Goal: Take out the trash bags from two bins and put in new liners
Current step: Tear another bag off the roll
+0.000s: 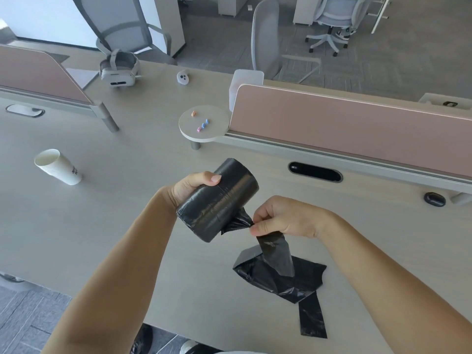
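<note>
Pale grey desk (115,226) filled most of the view, in an office with grey carpet (383,60) and swivel chairs (329,19) beyond. Pink dividers (344,129) ran along the desk's far edge. A headset (118,70) lay at the back, stacked paper cups (60,167) lay tipped on their side at the left, and a round shelf (204,123) carried a few small coloured pieces.

Above the desk's near half we held a roll (219,200) of black liners. Our left hand (190,186) gripped the roll from its far left side, thumb curled over the top. Our right hand (286,217), just right of the roll, pinched the liner (275,251) where it left the roll's lower end. From that pinch the liner hung down to the desk and lay there crumpled and partly folded, below the right hand, with one strip reaching toward the near edge.
</note>
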Demonstrator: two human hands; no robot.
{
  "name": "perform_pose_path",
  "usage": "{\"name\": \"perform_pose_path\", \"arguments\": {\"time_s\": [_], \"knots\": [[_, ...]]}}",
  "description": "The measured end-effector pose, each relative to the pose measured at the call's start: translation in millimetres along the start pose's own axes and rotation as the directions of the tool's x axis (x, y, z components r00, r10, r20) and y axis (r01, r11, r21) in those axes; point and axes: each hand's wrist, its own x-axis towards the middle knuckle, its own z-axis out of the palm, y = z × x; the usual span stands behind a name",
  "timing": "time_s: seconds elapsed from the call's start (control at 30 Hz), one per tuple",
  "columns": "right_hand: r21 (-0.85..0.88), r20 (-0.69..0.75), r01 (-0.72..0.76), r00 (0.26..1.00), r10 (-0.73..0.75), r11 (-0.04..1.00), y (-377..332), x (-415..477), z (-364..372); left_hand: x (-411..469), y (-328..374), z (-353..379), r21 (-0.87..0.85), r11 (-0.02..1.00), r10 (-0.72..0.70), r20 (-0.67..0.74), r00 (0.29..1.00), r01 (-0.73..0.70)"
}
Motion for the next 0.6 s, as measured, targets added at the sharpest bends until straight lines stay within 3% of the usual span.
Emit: {"name": "perform_pose_path", "arguments": {"time_s": [0.13,0.23,0.33,0.4,0.5,0.6], "knots": [[-0.030,0.045,-0.054,0.997,0.055,0.998,4,-13,-12,-6,5,-16,0.050,0.996,-0.066,-0.049,0.997,0.068],[0.033,-0.149,-0.056,0.987,0.060,0.998,14,-16,-24,-10,8,-22,0.054,0.993,-0.099,-0.149,0.984,0.108],[0.160,-0.292,0.029,0.956,0.020,0.987,17,-11,-26,10,5,-14,0.237,0.963,-0.026,-0.382,0.924,0.125],[0.255,-0.380,0.079,0.925,0.025,0.964,20,-8,-26,33,-6,-12,0.464,0.847,0.070,-0.581,0.811,0.259],[0.351,-0.474,0.084,0.875,0.099,0.933,34,-1,-27,64,-34,-13,0.678,0.490,0.184,-0.695,0.695,0.548],[0.423,-0.483,0.044,0.856,0.184,0.905,51,6,-27,89,-63,-11,0.656,0.406,0.203,-0.744,0.637,0.636]]}}
